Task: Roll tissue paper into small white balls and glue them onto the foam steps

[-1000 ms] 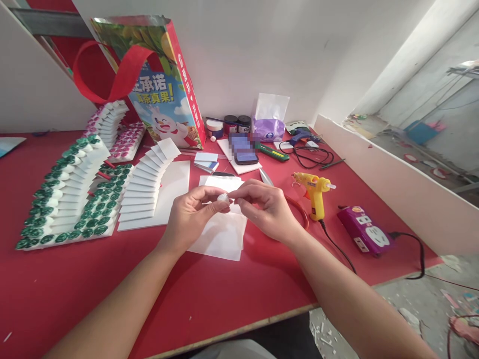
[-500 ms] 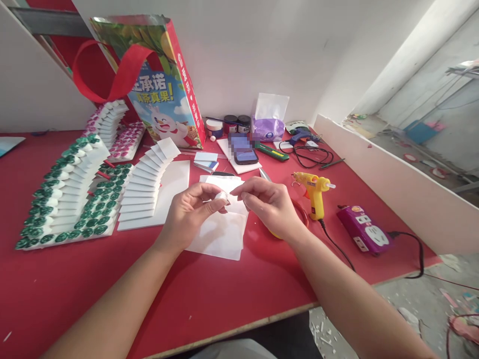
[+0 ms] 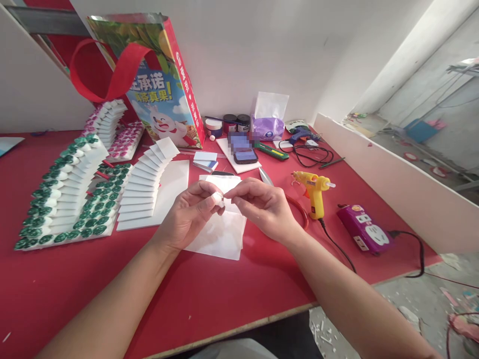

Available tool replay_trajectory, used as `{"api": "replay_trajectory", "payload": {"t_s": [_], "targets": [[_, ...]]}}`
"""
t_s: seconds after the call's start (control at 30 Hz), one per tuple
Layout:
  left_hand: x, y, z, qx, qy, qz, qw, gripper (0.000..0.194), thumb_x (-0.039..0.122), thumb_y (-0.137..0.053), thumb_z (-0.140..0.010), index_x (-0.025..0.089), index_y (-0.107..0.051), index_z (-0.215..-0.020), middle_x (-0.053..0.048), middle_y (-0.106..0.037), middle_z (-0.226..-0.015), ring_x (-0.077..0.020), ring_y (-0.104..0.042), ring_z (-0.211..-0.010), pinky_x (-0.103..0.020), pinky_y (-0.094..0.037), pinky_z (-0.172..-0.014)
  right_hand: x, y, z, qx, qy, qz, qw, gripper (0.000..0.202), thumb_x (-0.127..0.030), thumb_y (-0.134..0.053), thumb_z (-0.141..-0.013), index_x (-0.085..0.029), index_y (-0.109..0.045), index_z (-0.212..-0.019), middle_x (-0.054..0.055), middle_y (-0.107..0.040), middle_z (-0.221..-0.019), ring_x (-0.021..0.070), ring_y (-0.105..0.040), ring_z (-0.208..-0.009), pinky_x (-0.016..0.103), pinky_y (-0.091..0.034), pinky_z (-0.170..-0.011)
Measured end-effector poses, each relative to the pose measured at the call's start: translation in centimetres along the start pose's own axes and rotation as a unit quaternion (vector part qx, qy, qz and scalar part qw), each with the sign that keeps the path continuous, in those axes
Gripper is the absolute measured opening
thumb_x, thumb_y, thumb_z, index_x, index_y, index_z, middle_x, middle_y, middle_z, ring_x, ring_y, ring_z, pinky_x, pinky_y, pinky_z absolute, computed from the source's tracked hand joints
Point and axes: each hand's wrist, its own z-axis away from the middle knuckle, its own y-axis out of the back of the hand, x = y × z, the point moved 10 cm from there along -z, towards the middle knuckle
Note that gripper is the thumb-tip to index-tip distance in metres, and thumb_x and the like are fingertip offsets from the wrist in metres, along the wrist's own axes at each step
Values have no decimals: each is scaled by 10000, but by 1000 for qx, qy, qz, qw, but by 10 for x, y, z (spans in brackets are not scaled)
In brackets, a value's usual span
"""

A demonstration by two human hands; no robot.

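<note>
A small white wad point(image 3: 219, 199), perhaps twisted paper or tissue, is pinched between the thumb and fingers of my left hand point(image 3: 183, 214). Close against its right side are the fingertips of my right hand point(image 3: 264, 207), pressed together in a pinch; whatever they grip is too small to make out. Beneath both hands lie thin white paper sheets point(image 3: 220, 240) on the red table point(image 3: 217, 294). The blade of a pair of scissors point(image 3: 265, 175) shows behind my right hand, with an orange-red handle point(image 3: 299, 209) partly hidden by it.
Left stand a fan of white strips point(image 3: 140, 187) on a white board and a white piece with green rosettes point(image 3: 45, 212). A printed bag point(image 3: 164, 99) rises behind. Rightward are a yellow glue gun point(image 3: 316, 192), a purple power strip point(image 3: 364, 229), a phone point(image 3: 245, 155) and a green cutter point(image 3: 273, 151).
My right fingertips have moved slightly left and now meet the white wad. My left hand has turned a little and shifted left with the wad.
</note>
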Motion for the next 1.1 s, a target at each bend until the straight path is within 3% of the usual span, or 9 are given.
{"api": "replay_trajectory", "payload": {"t_s": [0.27,0.77,1.1], "targets": [[1,1,-1,3,-6,7,1000,199,309,-880,-737,205,-741,-834,-1,-647,-770,-118,-576,-664,-266,-500,-674,-4,-2,1,-4,16,19,1000,164,-150,-616,-881,-192,-758,-950,39,-681,-871,147,-627,-788,295,-517,-689],[1,-3,1,-5,0,-9,1000,135,269,-815,-812,209,-697,-840,17,-607,-791,-104,-571,-664,-252,-480,-650,-33,-10,12,1,174,153,973,270,-79,-556,-878,-219,-749,-1005,38,-625,-857,115,-565,-671,274,-510,-612],[4,-2,0,-11,-20,-14,1000,98,247,-788,-847,217,-695,-857,10,-624,-772,-118,-570,-700,-265,-480,-693,-35,-5,14,39,180,178,967,239,-81,-569,-891,-197,-750,-993,52,-650,-870,116,-588,-678,273,-518,-619]]}}
